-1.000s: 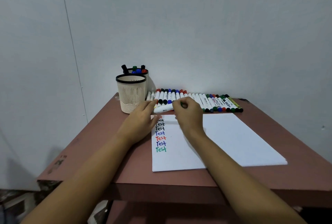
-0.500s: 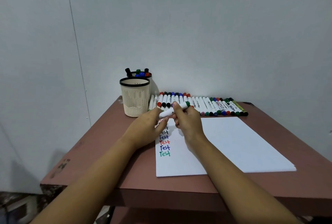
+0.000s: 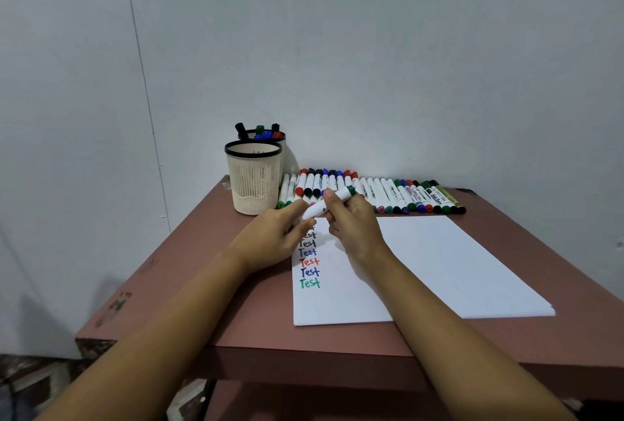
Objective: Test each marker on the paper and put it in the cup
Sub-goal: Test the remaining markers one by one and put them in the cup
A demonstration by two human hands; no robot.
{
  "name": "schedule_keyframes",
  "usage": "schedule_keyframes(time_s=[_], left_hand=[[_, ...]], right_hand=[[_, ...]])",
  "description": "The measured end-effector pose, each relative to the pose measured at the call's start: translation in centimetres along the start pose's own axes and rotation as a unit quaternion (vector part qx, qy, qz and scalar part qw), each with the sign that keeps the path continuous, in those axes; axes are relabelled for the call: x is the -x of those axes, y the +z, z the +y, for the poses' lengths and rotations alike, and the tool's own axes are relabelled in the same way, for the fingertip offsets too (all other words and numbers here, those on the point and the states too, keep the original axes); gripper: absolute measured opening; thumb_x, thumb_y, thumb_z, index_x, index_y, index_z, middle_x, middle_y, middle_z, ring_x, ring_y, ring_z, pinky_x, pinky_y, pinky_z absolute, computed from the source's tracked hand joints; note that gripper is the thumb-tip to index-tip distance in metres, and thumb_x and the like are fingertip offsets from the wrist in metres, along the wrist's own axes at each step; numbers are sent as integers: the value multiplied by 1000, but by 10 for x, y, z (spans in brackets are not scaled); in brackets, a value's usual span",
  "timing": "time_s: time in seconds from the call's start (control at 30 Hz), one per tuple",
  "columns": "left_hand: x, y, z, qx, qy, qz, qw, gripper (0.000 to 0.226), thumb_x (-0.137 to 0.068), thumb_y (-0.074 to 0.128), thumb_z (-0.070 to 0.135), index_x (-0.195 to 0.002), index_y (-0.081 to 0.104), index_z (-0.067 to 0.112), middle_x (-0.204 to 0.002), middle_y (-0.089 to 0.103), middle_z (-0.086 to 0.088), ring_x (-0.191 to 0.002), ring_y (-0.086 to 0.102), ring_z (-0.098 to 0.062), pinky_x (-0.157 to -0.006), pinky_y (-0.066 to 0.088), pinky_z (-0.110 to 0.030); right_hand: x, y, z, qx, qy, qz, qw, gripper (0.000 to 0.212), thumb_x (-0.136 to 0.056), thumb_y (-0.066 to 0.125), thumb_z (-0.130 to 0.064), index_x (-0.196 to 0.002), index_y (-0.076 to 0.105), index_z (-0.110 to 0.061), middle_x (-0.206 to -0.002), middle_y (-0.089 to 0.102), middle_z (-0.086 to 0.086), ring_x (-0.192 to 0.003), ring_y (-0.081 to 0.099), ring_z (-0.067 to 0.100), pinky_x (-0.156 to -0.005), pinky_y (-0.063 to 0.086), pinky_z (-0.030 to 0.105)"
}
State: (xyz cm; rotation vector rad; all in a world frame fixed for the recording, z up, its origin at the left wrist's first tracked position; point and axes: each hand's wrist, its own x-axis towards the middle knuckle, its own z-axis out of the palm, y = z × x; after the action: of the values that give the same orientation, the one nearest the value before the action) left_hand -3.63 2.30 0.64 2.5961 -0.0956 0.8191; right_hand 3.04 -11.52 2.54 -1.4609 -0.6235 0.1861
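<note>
A white marker with a green end [image 3: 332, 201] is held just above the top left of the white paper [image 3: 439, 262]. My right hand [image 3: 351, 221] grips its upper barrel, and my left hand [image 3: 273, 235] pinches its lower end, which is hidden by my fingers. A column of coloured "Test" words [image 3: 309, 262] runs down the paper's left side. A cream mesh cup [image 3: 254, 180] stands at the table's back left. Behind it a second cup [image 3: 266, 137] holds several markers.
A long row of white markers [image 3: 388, 196] with coloured ends lies along the wall behind the paper. The brown table [image 3: 189, 268] ends close on the left and at the front. A grey wall stands right behind.
Both hands have lifted the green marker from the row towards the paper's top left corner. The marker now tilts up to the right between the two hands.
</note>
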Motion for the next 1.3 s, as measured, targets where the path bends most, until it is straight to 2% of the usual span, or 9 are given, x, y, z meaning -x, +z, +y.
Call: schedule_keyframes(time_s=[0.23, 0.37, 0.47, 0.57, 0.7, 0.77, 0.87, 1.07, 1.3], left_hand=[[1, -4, -4, 27, -52, 6, 998, 35, -90, 53, 41, -122, 51, 27, -77, 61, -2, -64, 54, -12, -56, 37, -18], [-1, -4, -1, 84, -127, 49, 987, 50, -85, 58, 46, -126, 36, 28, -59, 49, 6, -53, 48, -1, -52, 33, -14], [-4, -4, 2, 145, -188, 122, 964, 31, -95, 43, 39, -119, 39, 21, -67, 53, 1, -59, 47, -6, -58, 34, -21], [-5, -4, -1, 246, -232, 137, 931, 12, -97, 32, 15, -105, 41, 13, -70, 51, -3, -61, 43, -13, -58, 34, -26], [-5, 0, -10, 201, -232, 90, 947, 18, -88, 33, -4, -96, 43, 9, -87, 49, -3, -80, 42, -18, -64, 36, -22], [-6, 1, -10, 161, -209, 71, 962, 21, -85, 32, -9, -94, 42, 8, -89, 47, -1, -83, 41, -15, -63, 35, -9], [-6, 1, -11, 136, -178, 65, 972, 26, -84, 33, -11, -97, 40, 11, -86, 46, 0, -82, 43, -15, -62, 34, -5], [-3, 1, -15, 92, -164, 79, 979, 31, -86, 51, 0, -115, 43, 8, -97, 54, -1, -87, 49, -16, -66, 32, -15], [-3, -1, -17, 30, -159, 67, 984, 21, -83, 64, 11, -103, 64, 10, -102, 61, -1, -90, 48, -10, -62, 32, -10]], right_hand=[[4, 1, -3, -29, -16, 5, 999, 21, -97, 54, -28, -92, 61, -9, -60, 53, -9, -48, 45, 1, -50, 35, 16], [3, -1, -10, -169, 11, 84, 982, 17, -95, 56, -28, -84, 58, -15, -63, 54, -2, -52, 46, 10, -49, 40, 22], [3, -6, -13, -273, 56, 115, 953, 17, -97, 51, -33, -97, 52, -16, -80, 62, 9, -62, 65, 22, -57, 58, 32], [6, -6, -14, -325, 91, 74, 938, 19, -99, 46, -35, -107, 43, -18, -104, 60, 20, -80, 70, 38, -68, 60, 43], [12, -5, -14, -262, 91, 33, 960, 8, -97, 50, -13, -97, 45, -18, -92, 61, 15, -81, 68, 32, -75, 57, 38], [14, -7, -13, -198, 85, 12, 977, 17, -93, 51, 0, -92, 46, -16, -87, 58, 12, -76, 64, 22, -68, 55, 28], [27, -7, -14, -106, 71, -29, 991, 19, -89, 48, 7, -87, 49, -12, -77, 54, 10, -64, 54, 13, -56, 47, 22], [56, 0, -2, 49, 51, -67, 995, 12, -79, 59, -11, -72, 50, -15, -57, 52, 0, -48, 43, 12, -47, 33, 26], [63, 5, -1, 97, 21, -59, 993, 19, -80, 61, -8, -67, 50, -18, -63, 53, 2, -47, 47, 15, -47, 40, 27]])
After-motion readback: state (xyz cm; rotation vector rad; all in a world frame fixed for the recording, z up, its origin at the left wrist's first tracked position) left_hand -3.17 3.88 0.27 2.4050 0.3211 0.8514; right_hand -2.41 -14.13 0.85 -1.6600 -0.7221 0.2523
